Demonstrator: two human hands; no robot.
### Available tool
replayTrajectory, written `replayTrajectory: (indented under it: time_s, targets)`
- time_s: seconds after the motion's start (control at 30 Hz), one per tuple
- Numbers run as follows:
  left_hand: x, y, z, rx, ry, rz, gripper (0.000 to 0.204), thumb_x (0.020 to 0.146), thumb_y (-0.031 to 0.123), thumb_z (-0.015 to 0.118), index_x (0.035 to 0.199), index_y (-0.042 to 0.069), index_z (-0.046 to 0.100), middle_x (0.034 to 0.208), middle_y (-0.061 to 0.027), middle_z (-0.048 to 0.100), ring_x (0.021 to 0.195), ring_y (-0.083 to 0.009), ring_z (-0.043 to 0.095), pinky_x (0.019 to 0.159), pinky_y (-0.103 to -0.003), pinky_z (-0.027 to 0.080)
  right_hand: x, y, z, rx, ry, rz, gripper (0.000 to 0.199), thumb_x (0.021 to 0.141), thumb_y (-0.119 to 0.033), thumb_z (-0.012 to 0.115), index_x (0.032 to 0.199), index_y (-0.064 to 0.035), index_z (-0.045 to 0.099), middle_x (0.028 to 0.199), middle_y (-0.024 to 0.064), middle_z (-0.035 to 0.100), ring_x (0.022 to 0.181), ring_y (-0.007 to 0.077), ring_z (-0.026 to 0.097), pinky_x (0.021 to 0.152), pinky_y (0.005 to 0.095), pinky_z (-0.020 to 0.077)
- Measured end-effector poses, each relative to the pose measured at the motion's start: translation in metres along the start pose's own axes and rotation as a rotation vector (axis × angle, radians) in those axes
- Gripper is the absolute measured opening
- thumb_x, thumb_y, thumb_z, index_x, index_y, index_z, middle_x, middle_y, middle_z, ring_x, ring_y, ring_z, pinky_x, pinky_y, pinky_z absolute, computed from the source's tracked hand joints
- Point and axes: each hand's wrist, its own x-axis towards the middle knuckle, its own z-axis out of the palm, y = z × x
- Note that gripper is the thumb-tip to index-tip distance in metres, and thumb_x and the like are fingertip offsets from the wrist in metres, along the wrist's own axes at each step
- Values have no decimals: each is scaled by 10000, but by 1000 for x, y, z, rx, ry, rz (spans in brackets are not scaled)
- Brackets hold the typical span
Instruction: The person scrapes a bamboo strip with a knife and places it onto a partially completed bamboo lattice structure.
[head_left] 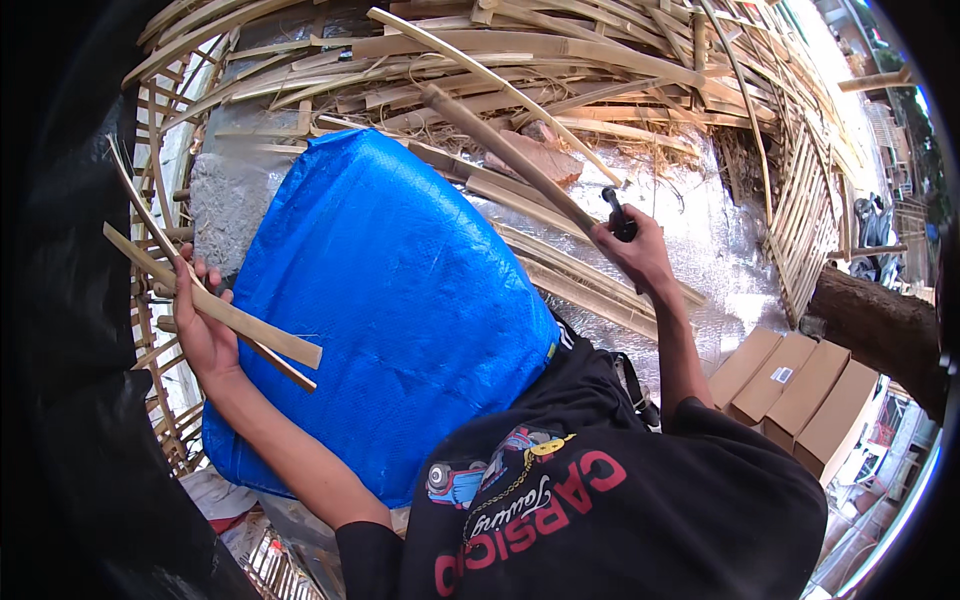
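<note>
A person seated over a blue tarpaulin-covered bundle [390, 300] works split bamboo. The left hand [200, 325], at nine o'clock, has its grip closed around the middle of two flat bamboo slats [215, 305], which cross the palm and run from upper left to lower right. The right hand [635, 250], toward two o'clock, is wrapped tight on the dark handle of a blade tool [618, 215]; the blade itself cannot be made out against a long bamboo pole [510, 155] slanting up toward twelve o'clock.

The slats look light, thin and stiff, with some spring along their length, and their split edges are likely sharp and splintery, so a hold near the middle on the flat faces seems soundest. The pole appears heavier and rigid.

A heap of bamboo strips [560, 60] fills the top of the view over silver foil sheeting [700, 230]. At four o'clock a row of cardboard boxes [800, 385] lies shut, contents hidden. A woven bamboo lattice [800, 200] stands at two o'clock.
</note>
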Motion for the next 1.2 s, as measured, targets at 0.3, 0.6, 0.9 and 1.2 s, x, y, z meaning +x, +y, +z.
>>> replayTrajectory:
  time_s: [0.3, 0.6, 0.9, 1.2]
  targets:
    - [-2, 0, 4, 36, 41, -13, 396, 1009, 352, 558, 1314, 107, 494, 903, 51, 506, 800, -44, 494, 587, -182, 364, 0, -29, -19, 447, -120, 190, 227, 825, -192, 758, 805, -77, 564, 618, -5, 573, 476, 70, 528, 444, 222, 408]
    - [-3, -1, 9, 19, 58, -28, 368, 1012, 335, 559, 1302, 115, 502, 883, 47, 511, 768, -35, 503, 556, -175, 375, -1, -30, -17, 545, -320, 189, 222, 906, -222, 720, 936, -96, 540, 840, 69, 680, 659, 73, 577, 534, 225, 422]
    - [0, -3, 7, -5, 35, -45, 392, 1005, 337, 573, 1307, 99, 495, 890, 39, 509, 764, -46, 510, 561, -180, 384, 4, -19, -16, 854, -347, 189, 185, 958, -182, 627, 894, -135, 461, 858, 59, 613, 658, 83, 561, 543, 207, 445]
    - [1, -5, -2, 28, 33, -39, 380, 1015, 330, 549, 1318, 106, 491, 915, 40, 500, 798, -45, 490, 594, -174, 376, 15, -43, -55, 104, -198, -72, 245, 826, -172, 801, 901, -33, 614, 756, 10, 641, 642, 84, 539, 583, 259, 431]
